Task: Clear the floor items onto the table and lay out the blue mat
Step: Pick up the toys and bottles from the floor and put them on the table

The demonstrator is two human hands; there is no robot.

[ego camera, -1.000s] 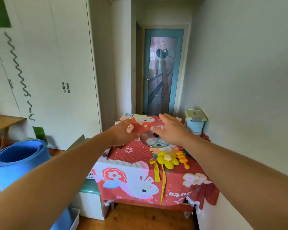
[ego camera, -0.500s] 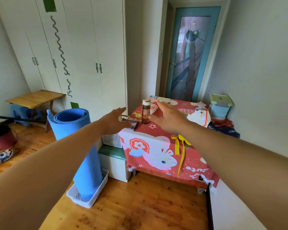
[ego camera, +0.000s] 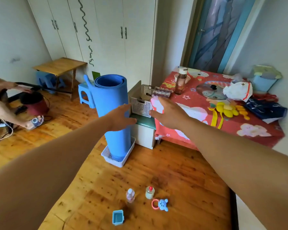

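A rolled blue mat (ego camera: 112,103) stands upright in a white basket (ego camera: 118,159) on the wooden floor. My left hand (ego camera: 121,119) is open in front of the roll's right side. My right hand (ego camera: 169,114) is open and empty in front of the table's left corner. The table (ego camera: 259,128) wears a red cartoon cloth and carries a brown bottle (ego camera: 180,81), a round metal lid (ego camera: 209,92), a white hat and a yellow toy (ego camera: 226,110). On the floor near me lie a pink bottle (ego camera: 130,195), a small yellow bottle (ego camera: 150,192), a blue rattle (ego camera: 161,204) and a blue cup (ego camera: 118,217).
A white perforated crate (ego camera: 140,103) sits on a green-topped low cabinet (ego camera: 144,130) between mat and table. White wardrobes line the back wall. A wooden side table (ego camera: 60,66) and blue stool (ego camera: 84,93) stand left. Another person (ego camera: 2,103) crouches at the far left.
My view has tilted down and back, bringing the floor items into sight. Both hands have drawn away from the tabletop toward its left corner and the mat roll.
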